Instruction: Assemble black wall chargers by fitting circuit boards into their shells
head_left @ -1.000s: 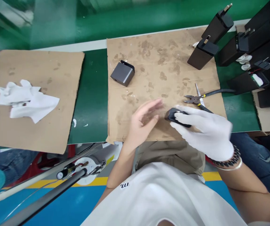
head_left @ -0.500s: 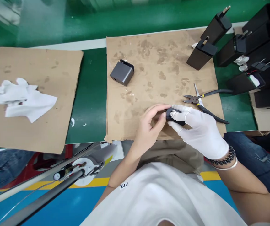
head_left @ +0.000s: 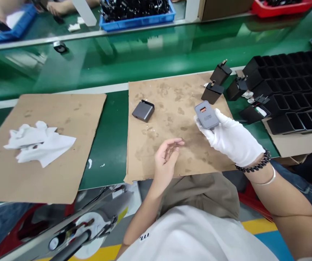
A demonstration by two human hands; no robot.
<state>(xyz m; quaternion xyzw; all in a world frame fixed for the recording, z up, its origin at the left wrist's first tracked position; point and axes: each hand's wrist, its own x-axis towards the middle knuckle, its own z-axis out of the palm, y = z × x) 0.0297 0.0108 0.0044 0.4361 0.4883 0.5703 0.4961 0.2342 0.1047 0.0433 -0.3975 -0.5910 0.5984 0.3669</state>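
Head view, worker seated at a green conveyor bench. The right hand (head_left: 233,139), in a white glove, grasps a grey charger block (head_left: 206,115) between thumb and fingers and holds it lifted above the right part of the stained cardboard sheet (head_left: 172,145); the block's port face, showing 1 orange port, is turned upward toward the camera. A dark bead bracelet (head_left: 254,166) and a thin bangle circle that wrist. The bare left hand (head_left: 167,156) hovers over the near edge of the same sheet, fingers loosely curled, palm open, grasping nothing and apart from the block.

A second grey charger (head_left: 143,110) lies on its side near the sheet's left edge, well apart from both hands. 2 black charger housings (head_left: 216,84) with metal prongs stand at the sheet's far right corner. Just beyond that corner, black compartment trays (head_left: 292,90) occupy the right end of the bench; more black housings and small white parts lie between trays and sheet.

A second cardboard sheet (head_left: 63,152) covers the bench's left part and carries a crumpled white cloth (head_left: 40,143) near its left edge. A strip of green belt (head_left: 109,137) separates the 2 sheets. Across the conveyor, at the far edge, stands a blue bin (head_left: 136,14) of black parts; another person's hand shows, blurred, at the far left corner.
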